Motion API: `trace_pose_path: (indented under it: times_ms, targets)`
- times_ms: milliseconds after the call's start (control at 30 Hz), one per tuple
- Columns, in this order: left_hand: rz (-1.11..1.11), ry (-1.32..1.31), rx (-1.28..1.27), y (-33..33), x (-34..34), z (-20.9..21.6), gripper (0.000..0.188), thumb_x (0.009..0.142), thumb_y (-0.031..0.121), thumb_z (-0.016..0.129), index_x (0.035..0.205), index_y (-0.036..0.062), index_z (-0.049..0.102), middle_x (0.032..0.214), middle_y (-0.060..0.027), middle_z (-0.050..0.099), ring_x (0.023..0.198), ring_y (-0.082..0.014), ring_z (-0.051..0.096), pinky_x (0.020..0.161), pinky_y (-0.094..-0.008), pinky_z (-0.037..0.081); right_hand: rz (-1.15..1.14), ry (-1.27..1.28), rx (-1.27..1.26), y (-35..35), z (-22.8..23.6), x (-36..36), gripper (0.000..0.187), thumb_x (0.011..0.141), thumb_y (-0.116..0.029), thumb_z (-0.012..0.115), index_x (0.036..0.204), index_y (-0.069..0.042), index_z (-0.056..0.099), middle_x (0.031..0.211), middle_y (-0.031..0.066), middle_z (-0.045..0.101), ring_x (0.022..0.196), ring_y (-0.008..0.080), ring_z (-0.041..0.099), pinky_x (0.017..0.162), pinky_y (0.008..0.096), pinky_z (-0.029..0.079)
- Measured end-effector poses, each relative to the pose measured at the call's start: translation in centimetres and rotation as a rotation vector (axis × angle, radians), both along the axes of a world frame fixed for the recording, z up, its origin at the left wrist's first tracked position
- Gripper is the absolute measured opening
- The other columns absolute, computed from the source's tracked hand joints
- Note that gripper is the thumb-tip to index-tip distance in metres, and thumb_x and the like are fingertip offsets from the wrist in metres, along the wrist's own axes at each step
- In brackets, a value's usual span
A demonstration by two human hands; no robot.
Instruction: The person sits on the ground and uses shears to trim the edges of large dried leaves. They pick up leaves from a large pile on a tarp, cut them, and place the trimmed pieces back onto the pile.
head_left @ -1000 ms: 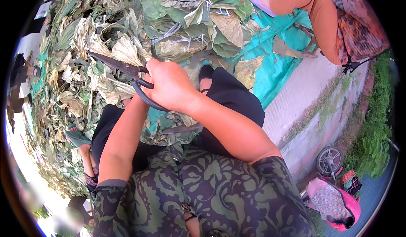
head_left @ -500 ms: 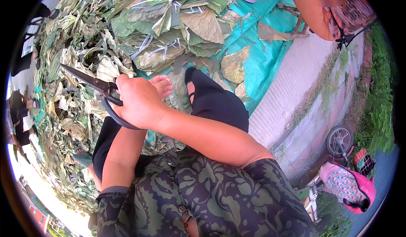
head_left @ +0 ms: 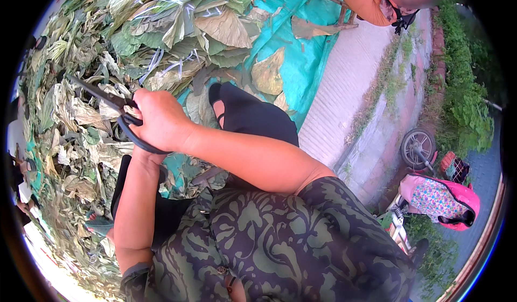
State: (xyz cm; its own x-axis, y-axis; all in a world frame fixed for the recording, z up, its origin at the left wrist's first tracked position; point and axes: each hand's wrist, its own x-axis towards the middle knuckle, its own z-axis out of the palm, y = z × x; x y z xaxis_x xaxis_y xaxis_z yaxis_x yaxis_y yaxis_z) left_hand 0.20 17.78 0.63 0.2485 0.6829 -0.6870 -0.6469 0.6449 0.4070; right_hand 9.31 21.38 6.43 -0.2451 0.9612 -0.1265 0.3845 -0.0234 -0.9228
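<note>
My right hand (head_left: 162,120) is closed round the handles of a pair of black scissors (head_left: 101,95). Their dark blades point up and to the left, over a heap of loose dried leaves (head_left: 81,121). My left forearm (head_left: 134,205) rises from the lower left and its wrist passes beneath the right hand. The fingers of the left hand are hidden there, so whether they hold anything does not show. Ahead lie bundles of large green and brown dried leaves (head_left: 177,19), tied with white string.
A teal tarp (head_left: 315,46) lies under the leaves, with pale ridged pavement (head_left: 344,97) to its right. Another person's arm (head_left: 360,0) shows at the top right. A wheel (head_left: 418,148) and a pink seat cover (head_left: 439,198) are at the right. A green shoe (head_left: 99,225) appears lower left.
The view has shifted, so the whole scene sits further left. The left fingers, seen earlier beyond the right hand, are now hidden behind it. The scissors stay in the right hand.
</note>
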Motion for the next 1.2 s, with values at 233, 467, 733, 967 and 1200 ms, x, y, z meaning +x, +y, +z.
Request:
trace_pose_path:
  times_ms: [233,467,733,967,1200]
  targets:
    - [0.118,0.028,0.057,-0.7,-3.3,0.1,0.036,0.085,0.034,0.051,0.110,0.0077,0.047,0.101,-0.0079,0.056,0.090,-0.0193,0.056,0.076,-0.0326,0.047,-0.104,0.054,-0.088,0.6,-0.1,-3.9,0.028,0.066,-0.022,0.066,0.062,0.000,0.049,0.059,0.0162,0.054,0.058,0.0330,0.055,0.055,0.0385,0.044]
    - [0.182,0.294,-0.059,-3.5,-9.8,-1.1,0.066,0.084,0.054,0.034,0.126,0.0032,0.034,0.115,-0.0120,0.049,0.095,-0.0219,0.054,0.079,-0.0323,0.046,0.011,0.161,-0.246,-2.0,1.7,-10.3,0.024,0.068,-0.019,0.063,0.063,0.002,0.053,0.062,0.0205,0.055,0.060,0.0362,0.056,0.059,0.0394,0.044]
    - [0.225,0.121,0.097,-0.7,-8.1,2.7,0.023,0.085,0.012,0.050,0.107,0.0026,0.049,0.093,-0.0086,0.059,0.078,-0.0151,0.058,0.064,-0.0255,0.049,0.018,0.227,0.056,2.6,5.1,0.0,0.019,0.064,-0.016,0.069,0.063,-0.002,0.056,0.052,0.0030,0.053,0.045,0.0090,0.049,0.044,0.0238,0.039]
    - [0.186,0.156,0.018,-0.9,-7.1,1.7,0.025,0.085,0.013,0.052,0.108,0.0039,0.050,0.092,-0.0068,0.059,0.077,-0.0148,0.059,0.064,-0.0254,0.049,-0.569,0.178,-0.156,4.0,-1.7,13.6,0.025,0.066,-0.010,0.068,0.079,0.001,0.051,0.066,0.0059,0.058,0.049,0.0100,0.053,0.038,0.0205,0.040]
    - [0.125,0.194,-0.053,0.0,-6.3,0.4,0.021,0.087,0.015,0.050,0.106,0.0045,0.051,0.090,-0.0042,0.060,0.076,-0.0125,0.059,0.063,-0.0236,0.050,-1.046,0.150,-0.425,0.0,-20.7,20.7,0.009,0.066,-0.001,0.059,0.065,0.002,0.051,0.054,0.0081,0.051,0.041,0.0169,0.050,0.034,0.0276,0.037]
